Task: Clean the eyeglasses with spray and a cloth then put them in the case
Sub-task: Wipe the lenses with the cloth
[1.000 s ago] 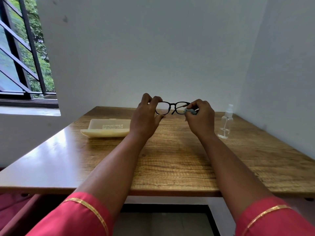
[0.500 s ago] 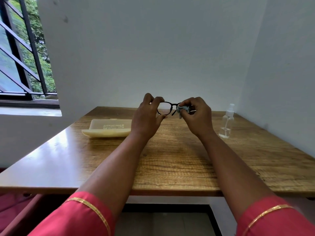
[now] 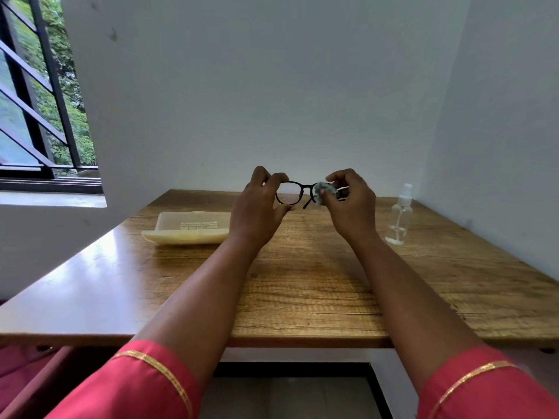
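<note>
Black-framed eyeglasses (image 3: 298, 192) are held up above the far middle of the wooden table (image 3: 302, 285). My left hand (image 3: 257, 211) pinches their left end. My right hand (image 3: 352, 204) pinches a small pale blue-grey cloth (image 3: 323, 190) against the right lens, which the cloth mostly hides. A cream eyeglass case (image 3: 189, 228) lies shut on the table to the left of my left hand. A clear spray bottle (image 3: 399, 216) with a white top stands at the right, near the wall.
White walls close the table in at the back and the right. A barred window (image 3: 36, 101) is at the far left. Below the table's front edge a dark frame and grey floor show.
My right hand has slid the cloth leftward along the right lens toward the bridge. Both hands and the glasses stay at about the same height.
</note>
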